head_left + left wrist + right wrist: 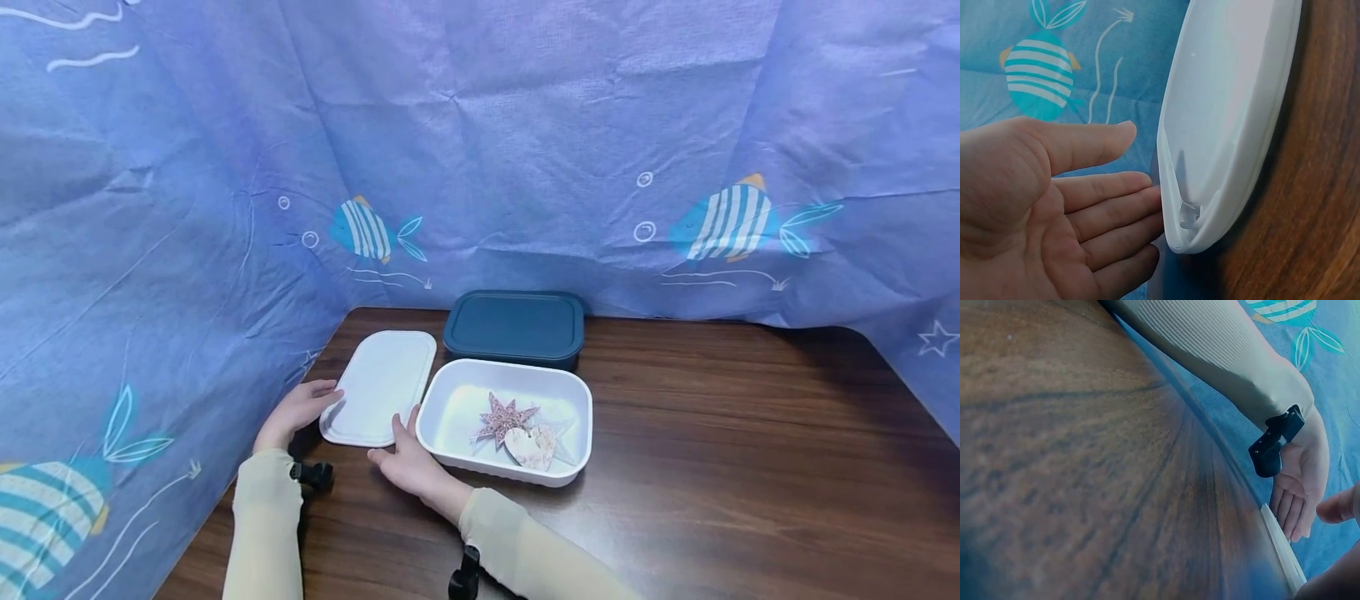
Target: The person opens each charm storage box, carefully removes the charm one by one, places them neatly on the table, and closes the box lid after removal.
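Note:
A white rounded lid (pixel 378 387) lies on the table at the left, its recessed, rimmed side up. At its left edge my left hand (pixel 292 410) has its fingers extended; in the left wrist view the fingertips meet the lid's rim (pixel 1210 234) and the thumb stands apart. My right hand (pixel 412 458) is at the lid's near right corner, fingers extended between lid and box, thumb spread. Beside it stands an uncovered white box (pixel 457 408) holding a pink glittery star (pixel 501 417), a pale heart (pixel 531 448) and a whitish star (pixel 567 431).
Behind the white box sits a dark blue lidded box (pixel 516 325). The brown wooden table (pixel 750 450) extends to the right. A blue fish-print cloth (pixel 525 150) hangs along the back and sides. Both wrists carry black camera mounts (pixel 318 476).

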Available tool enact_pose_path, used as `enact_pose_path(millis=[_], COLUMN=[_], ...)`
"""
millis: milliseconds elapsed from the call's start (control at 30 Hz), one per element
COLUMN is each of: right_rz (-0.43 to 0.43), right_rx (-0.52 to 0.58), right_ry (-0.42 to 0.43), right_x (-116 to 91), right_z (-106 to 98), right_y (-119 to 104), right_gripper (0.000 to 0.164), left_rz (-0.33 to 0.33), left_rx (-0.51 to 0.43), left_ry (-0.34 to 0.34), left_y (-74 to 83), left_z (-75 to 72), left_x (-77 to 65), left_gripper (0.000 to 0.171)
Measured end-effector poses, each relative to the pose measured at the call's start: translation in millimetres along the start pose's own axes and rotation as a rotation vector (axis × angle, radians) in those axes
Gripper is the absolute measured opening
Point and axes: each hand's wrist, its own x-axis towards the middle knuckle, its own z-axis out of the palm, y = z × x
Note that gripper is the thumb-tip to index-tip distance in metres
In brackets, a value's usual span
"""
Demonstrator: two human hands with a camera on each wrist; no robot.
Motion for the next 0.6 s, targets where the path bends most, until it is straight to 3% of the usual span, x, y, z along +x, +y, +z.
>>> enact_pose_path(millis=[267, 433, 600], right_rz=[-0.091, -0.196, -0.298], right_rx=[-0.114, -0.160, -0.100], right_ry=[-0.024, -0.030, 0.029], right_x=[-7, -15, -24], right_z=[0, -8, -32], right_y=[-10, -28, -50], right_gripper=[0.074, 0.073, 0.070], left_rz=[0.041, 0.099, 0.176], left_rx=[-0.018, -0.028, -0.038], left_ry=[0.027, 0.116, 0.193], left_y=[5.2, 13.7, 31.3], left_z=[-2.2, -3.2, -0.8], left_x=[-1.3, -3.8, -5.1], left_gripper=[0.064, 0.061, 0.061])
